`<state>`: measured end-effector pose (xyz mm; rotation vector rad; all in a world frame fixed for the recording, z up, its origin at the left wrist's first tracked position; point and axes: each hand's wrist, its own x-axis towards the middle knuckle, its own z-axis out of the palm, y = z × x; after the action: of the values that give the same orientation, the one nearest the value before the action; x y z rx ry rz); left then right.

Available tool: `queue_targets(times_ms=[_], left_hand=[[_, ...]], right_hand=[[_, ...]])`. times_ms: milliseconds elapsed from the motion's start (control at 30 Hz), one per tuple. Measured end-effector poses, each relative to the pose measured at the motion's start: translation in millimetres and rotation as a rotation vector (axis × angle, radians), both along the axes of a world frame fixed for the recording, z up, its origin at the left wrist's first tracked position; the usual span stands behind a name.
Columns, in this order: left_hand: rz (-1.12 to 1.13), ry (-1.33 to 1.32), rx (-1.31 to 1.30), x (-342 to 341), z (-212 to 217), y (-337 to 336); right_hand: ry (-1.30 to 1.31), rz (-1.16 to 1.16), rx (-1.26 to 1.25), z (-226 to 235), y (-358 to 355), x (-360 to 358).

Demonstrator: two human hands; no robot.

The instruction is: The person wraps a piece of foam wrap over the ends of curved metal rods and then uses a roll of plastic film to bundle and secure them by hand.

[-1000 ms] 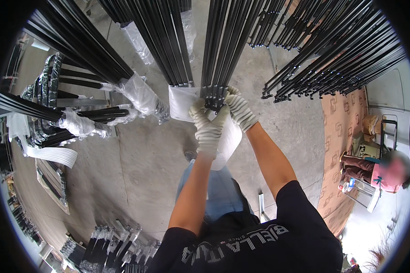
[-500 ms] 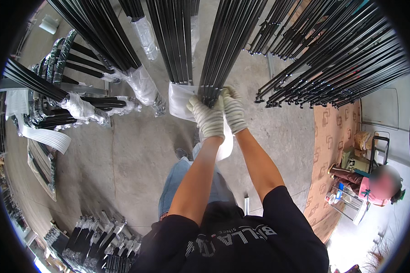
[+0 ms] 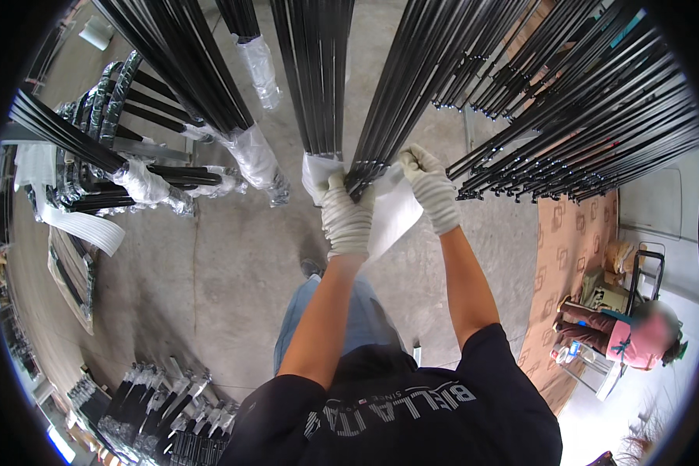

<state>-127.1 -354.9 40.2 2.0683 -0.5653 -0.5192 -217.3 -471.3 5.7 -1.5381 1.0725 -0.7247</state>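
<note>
White knit gloves were worn on both hands. The left hand [image 3: 347, 220] was closed around the lower end of a bundle of black rods [image 3: 400, 93], gripping it just where the rod tips gathered. The right hand [image 3: 431, 189] was pinched shut on the upper edge of a white plastic sleeve [image 3: 394, 213], which was held against the bundle's end and hung down between the two forearms. Whether the sleeve was already drawn over the rod tips could not be told, since the gloves hid that spot. For the wrapping to be done well, the rod ends would probably need to be kept tightly bunched by the left hand while the sleeve mouth was held wide and pulled evenly up. Just beside the bundle, a wrapped bundle [image 3: 318, 116] was seen; further left, more wrapped ends [image 3: 256, 159] hung above the concrete floor [image 3: 210, 272]. Near the right edge, a seated person [image 3: 637, 338] was seen on a patterned mat [image 3: 567, 256].
</note>
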Motion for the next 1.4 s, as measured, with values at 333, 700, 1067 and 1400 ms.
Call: queue_targets(times_ms=[333, 700, 1067, 1400], left_hand=[[0.021, -0.125, 0.066, 7, 5, 14], [-0.246, 0.917, -0.506, 105, -46, -13], [-0.346, 0.751, -0.578, 91, -43, -39], [-0.436, 1.498, -0.749, 95, -9, -22]], right_hand=[[-0.373, -0.027, 0.308, 24, -13, -6], [-0.731, 0.065, 0.611, 11, -17, 4], [-0.564, -0.091, 0.608, -4, -3, 24], [-0.762, -0.104, 0.485, 57, 45, 65]])
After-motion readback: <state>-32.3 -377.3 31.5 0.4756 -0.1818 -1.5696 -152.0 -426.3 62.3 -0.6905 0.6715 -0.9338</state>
